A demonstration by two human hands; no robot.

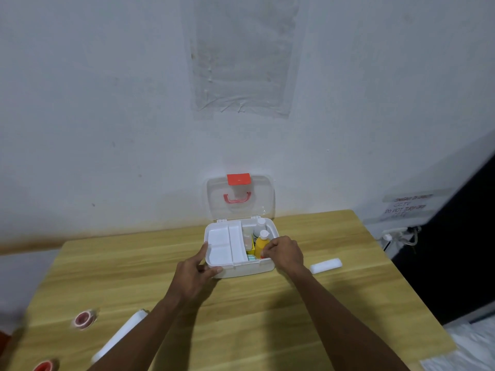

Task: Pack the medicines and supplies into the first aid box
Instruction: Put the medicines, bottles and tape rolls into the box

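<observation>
The white first aid box [247, 270] stands open at the far middle of the wooden table, its clear lid [241, 198] with a red latch and red handle leaning on the wall. A white divided tray [226, 243] fills its left half. In the right half stand a yellow bottle [260, 245] and a white-capped bottle [259, 228], with a teal pack at the bottom. My left hand [195, 269] grips the box's front left corner. My right hand [284, 251] rests over the front right rim, fingers pinched on something small and red beside the yellow bottle.
A white wrapped roll [326, 265] lies right of the box. At the near left lie a long white roll [120, 334] and two red tape rolls [84, 319] [42, 366]. A wall socket with cables [399, 234] is to the right, past the table's edge.
</observation>
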